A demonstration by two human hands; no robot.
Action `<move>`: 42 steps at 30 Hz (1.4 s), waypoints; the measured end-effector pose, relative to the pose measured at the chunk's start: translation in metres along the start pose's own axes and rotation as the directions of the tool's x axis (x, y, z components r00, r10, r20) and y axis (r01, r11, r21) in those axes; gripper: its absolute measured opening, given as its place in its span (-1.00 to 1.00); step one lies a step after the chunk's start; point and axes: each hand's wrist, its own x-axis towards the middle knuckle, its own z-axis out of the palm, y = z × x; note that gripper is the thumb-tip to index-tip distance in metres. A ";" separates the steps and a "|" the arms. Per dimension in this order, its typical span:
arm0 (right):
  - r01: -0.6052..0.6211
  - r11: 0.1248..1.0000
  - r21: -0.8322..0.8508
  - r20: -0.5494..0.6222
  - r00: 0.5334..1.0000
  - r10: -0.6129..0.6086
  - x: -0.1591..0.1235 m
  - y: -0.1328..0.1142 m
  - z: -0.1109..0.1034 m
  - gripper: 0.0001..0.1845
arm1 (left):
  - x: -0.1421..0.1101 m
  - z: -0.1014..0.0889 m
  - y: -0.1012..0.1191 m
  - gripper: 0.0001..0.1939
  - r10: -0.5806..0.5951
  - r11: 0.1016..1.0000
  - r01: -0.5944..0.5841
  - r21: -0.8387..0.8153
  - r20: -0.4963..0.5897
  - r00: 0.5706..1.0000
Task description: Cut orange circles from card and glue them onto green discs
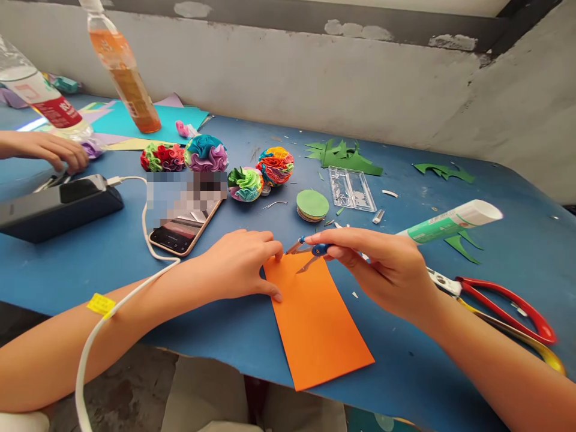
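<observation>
My right hand (387, 270) pinches the blue top of a drawing compass (320, 249). The compass has its legs spread over the far end of an orange paper sheet (319, 327). With fingers apart, my left hand (243, 264) rests on that sheet's far left edge and corner. A stack of round paper discs (312, 205), green on top, lies just beyond the compass. Behind my right hand is a green and white glue stick (450, 222), partly hidden. Scissors (508, 312) with one red and one yellow handle lie beside my right forearm.
Ruffled paper balls (275, 166), a phone (186, 225), a clear plastic case (351, 188) and green scraps (344, 157) lie around. A white cable (144, 222) crosses my left forearm. Bottles (130, 78) stand back left, near another person's hand (49, 150) and a black device (58, 204).
</observation>
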 end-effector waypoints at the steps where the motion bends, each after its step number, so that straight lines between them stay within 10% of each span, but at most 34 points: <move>1: 0.001 1.000 -0.007 0.001 1.000 -0.001 0.000 0.000 0.000 -0.77 | 0.000 -0.001 0.000 -0.49 -0.003 1.000 0.003 0.003 0.003 1.000; 11: 0.109 0.993 -0.054 -0.019 0.994 -0.110 0.003 0.000 0.003 -0.76 | 0.000 0.003 0.000 -0.58 -0.059 0.997 0.051 -0.055 -0.168 0.984; 21: 0.183 0.977 -0.114 -0.033 0.982 -0.188 -0.003 0.002 0.002 -0.72 | 0.005 0.017 -0.011 -0.69 0.297 0.953 -0.282 0.109 -0.517 0.803; 32: 0.201 0.960 -0.194 -0.046 0.976 -0.213 -0.008 -0.006 0.004 -0.74 | 0.016 0.026 -0.017 -0.80 0.415 0.868 -0.494 0.047 -0.614 0.671; 42: 0.247 0.950 -0.191 -0.033 0.966 -0.258 -0.010 -0.007 0.005 -0.65 | 0.013 0.026 -0.016 -0.77 0.447 0.867 -0.490 0.095 -0.584 0.678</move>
